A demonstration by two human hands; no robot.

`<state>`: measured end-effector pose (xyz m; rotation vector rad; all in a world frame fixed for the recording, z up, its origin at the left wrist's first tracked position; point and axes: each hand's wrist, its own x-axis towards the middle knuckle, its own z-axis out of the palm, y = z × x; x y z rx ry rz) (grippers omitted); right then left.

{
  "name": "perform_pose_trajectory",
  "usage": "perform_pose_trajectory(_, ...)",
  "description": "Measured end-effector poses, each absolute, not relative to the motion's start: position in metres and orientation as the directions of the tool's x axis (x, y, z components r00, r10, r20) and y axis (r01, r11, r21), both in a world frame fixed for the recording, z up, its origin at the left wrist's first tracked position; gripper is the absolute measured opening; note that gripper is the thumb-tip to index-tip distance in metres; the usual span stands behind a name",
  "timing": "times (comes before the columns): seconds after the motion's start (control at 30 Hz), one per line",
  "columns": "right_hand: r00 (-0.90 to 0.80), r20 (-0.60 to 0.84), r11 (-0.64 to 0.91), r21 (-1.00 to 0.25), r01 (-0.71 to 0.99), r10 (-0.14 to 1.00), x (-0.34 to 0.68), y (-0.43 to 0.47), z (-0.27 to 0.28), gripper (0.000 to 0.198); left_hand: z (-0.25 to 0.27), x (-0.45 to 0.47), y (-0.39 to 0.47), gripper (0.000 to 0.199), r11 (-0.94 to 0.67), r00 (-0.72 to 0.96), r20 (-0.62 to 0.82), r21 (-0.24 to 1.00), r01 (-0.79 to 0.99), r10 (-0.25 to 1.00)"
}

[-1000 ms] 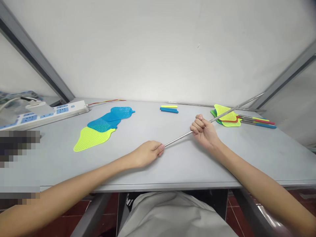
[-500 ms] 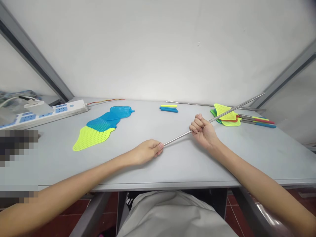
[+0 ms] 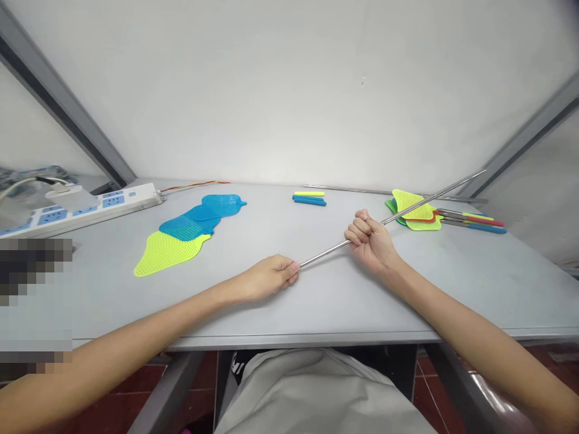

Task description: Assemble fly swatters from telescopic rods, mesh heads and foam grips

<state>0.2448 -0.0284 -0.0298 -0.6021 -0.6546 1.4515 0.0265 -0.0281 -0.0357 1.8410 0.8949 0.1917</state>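
Observation:
A thin silver metal rod (image 3: 323, 254) slants up to the right across the middle of my view. My left hand (image 3: 271, 276) pinches its near lower end. Further along, my right hand (image 3: 370, 240) is wrapped round it in a fist, and the far part sticks out past it above the fly swatters. Several assembled fly swatters lie in a pile at the right, with a yellow-green swatter head (image 3: 409, 206) on top. At the left lie loose swatter heads: a yellow-green one (image 3: 167, 256) and blue ones (image 3: 185, 224). Short yellow and blue handle grips (image 3: 310, 201) lie at the back middle.
On the left a white power strip (image 3: 104, 208) with a plug in it rests on the grey table (image 3: 253, 319). Thin metal rods (image 3: 348, 189) lie along the back wall. Grey frame posts (image 3: 58, 90) stand at both sides.
My right hand has shifted very slightly left along the rod. My left hand and the things on the table look the same.

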Motion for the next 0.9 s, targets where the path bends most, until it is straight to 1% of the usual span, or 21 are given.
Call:
perform_pose_trajectory(0.53,-0.080,0.078,-0.015,-0.620,-0.784,0.994,0.2426,-0.0287,-0.0336,0.026,-0.0382,0.0260,-0.0250,0.040,-0.177,0.729,-0.285,0.856,0.486,0.622)
perform_pose_trajectory(0.77,-0.074,0.055,-0.021,-0.644,-0.765,0.996,0.2402,-0.0294,-0.0350,0.025,-0.0387,0.0253,-0.0248,0.040,-0.175,0.736,-0.286,0.859,0.481,0.614)
perform_pose_trajectory(0.9,-0.089,0.068,-0.030,-0.605,-0.796,0.994,0.2398,-0.0290,-0.0355,0.025,-0.0372,0.0261,-0.0253,0.039,-0.182,0.733,-0.291,0.852,0.491,0.615)
